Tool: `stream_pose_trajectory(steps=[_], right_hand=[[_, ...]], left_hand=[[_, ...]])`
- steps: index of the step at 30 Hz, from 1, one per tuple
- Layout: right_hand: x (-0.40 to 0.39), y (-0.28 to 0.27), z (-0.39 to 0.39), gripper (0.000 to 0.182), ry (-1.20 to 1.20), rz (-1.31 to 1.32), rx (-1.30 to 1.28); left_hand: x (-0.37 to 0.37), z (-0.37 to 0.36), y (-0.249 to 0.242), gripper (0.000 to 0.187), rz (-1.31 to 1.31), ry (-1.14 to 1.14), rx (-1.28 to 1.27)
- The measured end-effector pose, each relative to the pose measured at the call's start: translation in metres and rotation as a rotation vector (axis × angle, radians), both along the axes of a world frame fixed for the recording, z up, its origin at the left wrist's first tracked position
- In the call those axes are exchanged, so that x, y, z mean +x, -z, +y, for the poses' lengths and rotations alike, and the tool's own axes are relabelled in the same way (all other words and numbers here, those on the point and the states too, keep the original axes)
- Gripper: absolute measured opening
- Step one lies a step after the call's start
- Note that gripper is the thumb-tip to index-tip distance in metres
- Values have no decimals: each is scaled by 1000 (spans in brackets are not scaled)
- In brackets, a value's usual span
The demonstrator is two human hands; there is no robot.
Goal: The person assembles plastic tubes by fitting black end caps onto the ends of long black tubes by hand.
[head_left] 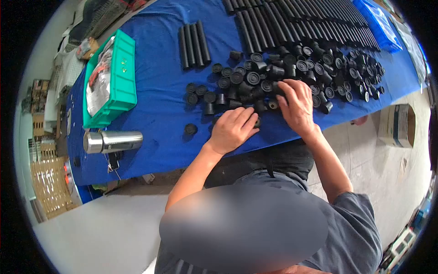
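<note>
Bin (119, 73): green, well left of the caps, flask (112, 141) below it.
Left hand (232, 129): palm down, fingers curled over one cap (258, 122).
Caps (255, 80): black heap on blue cloth (159, 109).
Right hand (296, 107): fingertips pinching into the heap's near edge.
Tubes (194, 43): rows beyond the caps.

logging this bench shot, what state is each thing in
left hand: palm down on the blue table, over a black cap
right hand: fingers in the pile of black caps
black tubes: lying side by side
green bin: open, holds bags
steel flask: on its side
</note>
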State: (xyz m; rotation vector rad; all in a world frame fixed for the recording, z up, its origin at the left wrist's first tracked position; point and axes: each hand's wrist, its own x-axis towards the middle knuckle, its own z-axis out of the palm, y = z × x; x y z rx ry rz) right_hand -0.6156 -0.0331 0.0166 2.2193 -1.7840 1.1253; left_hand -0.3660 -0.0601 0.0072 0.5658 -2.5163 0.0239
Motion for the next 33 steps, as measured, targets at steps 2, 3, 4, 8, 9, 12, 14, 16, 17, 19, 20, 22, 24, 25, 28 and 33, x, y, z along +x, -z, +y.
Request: stream_pose_trajectory(steps=[2,3,4,8,9,12,14,16,17,19,20,22,24,25,28,33], right_hand=[[-7,0,6,46,66,11,21],[-10,0,7,47,84,65,44],[-11,0,5,48,97,85,75],[-11,-3,4,53,106,52,120],[-11,-4,6,54,102,36,120],[-14,0,7,57,83,19,88],[-14,3,9,57,86,35,70],[-13,5,10,57,89,47,57],[-13,8,11,57,88,52,53],[-13,8,10,56,96,36,43],[-12,6,11,56,105,15,40],[-11,3,14,55,110,-10,39],[-10,-2,11,54,98,-17,30],[-7,-6,9,54,69,-2,21],[8,-25,-6,52,-33,12,-17],[29,-50,-25,44,-116,-136,-113]], left_hand=[[-9,-3,2,45,-9,3,-15],[-15,-6,3,46,-20,-6,-25],[-20,-9,3,46,-30,-14,-36],[-31,-15,2,52,51,17,-21],[-29,-14,3,52,62,30,-13],[-21,-12,3,50,94,55,-10],[-16,-8,5,48,129,61,-27],[-13,-5,6,47,153,30,-39],[-11,-4,6,47,165,16,-44],[-7,-2,6,46,168,11,-51],[-6,-1,7,46,170,9,-52],[-7,-1,6,44,213,17,-44],[-7,-2,6,43,249,10,-32],[-8,-3,7,42,264,-2,-22],[-15,-7,6,40,288,4,-6],[-36,-19,2,36,336,21,29]])
